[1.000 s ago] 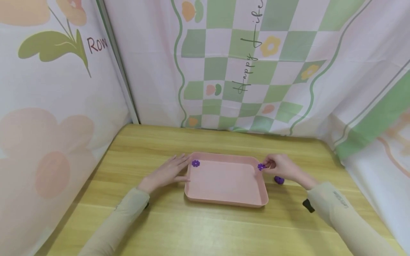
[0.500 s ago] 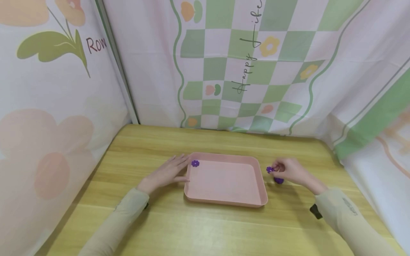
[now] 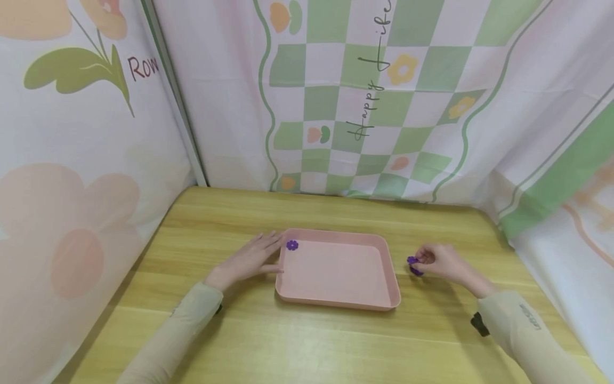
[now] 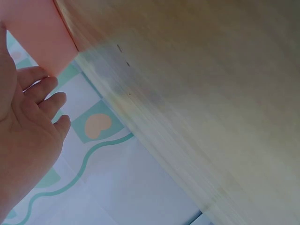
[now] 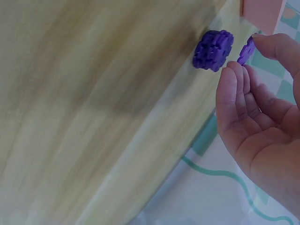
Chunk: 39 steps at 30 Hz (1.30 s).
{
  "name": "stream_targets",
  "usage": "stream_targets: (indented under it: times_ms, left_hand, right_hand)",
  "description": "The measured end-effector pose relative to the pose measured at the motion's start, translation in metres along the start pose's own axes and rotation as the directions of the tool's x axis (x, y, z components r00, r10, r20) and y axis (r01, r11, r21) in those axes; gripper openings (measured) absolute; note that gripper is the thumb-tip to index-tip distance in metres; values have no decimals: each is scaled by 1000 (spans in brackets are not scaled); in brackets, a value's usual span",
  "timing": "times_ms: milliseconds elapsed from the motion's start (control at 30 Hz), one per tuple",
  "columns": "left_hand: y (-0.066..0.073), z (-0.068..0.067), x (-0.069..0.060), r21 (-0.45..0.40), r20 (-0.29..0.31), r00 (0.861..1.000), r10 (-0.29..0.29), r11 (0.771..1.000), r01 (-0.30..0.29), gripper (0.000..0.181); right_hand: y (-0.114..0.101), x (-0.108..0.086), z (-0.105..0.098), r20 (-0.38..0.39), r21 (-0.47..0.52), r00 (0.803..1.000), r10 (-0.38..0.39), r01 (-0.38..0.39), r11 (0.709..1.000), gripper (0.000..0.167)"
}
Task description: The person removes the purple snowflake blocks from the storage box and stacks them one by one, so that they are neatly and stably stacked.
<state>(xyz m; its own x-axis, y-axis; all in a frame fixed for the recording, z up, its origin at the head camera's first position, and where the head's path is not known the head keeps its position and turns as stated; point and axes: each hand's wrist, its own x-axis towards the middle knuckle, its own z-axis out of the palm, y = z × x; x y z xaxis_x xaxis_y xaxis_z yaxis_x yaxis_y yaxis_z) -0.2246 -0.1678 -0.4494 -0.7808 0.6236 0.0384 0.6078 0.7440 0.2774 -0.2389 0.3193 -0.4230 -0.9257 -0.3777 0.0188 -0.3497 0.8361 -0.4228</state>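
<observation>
A pink tray lies on the table in the head view. Inside its far left corner is a purple flower-shaped piece. My left hand rests against the tray's left side, its fingers extended at the wall. To the right of the tray, my right hand pinches another purple flower-shaped piece between thumb and fingers. Right by it stands a purple stack of what look like the same flower pieces, partly hidden by the hand in the head view.
The wooden table extends around the tray on all sides. A curtain with a green checked pattern hangs behind its far edge. Patterned cloth also closes off the left side.
My right hand has moved right and toward me, from the tray's right rim to the purple stack, still pinching the flower-shaped piece. My left hand has stayed at the tray.
</observation>
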Motion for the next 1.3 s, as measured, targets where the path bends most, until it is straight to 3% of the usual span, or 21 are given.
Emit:
stream_targets:
  times_ms: [833,1300]
  left_hand:
    - [-1,1,1,-3,8,1000,0,1000,0,82]
    - [-1,2,0,-9,11,1000,-17,1000,17,82]
  right_hand:
    - [16,-6,5,25,-4,998,51,-51,999,29]
    - [16,-7,1,21,8,1000,13,-13,1000,26]
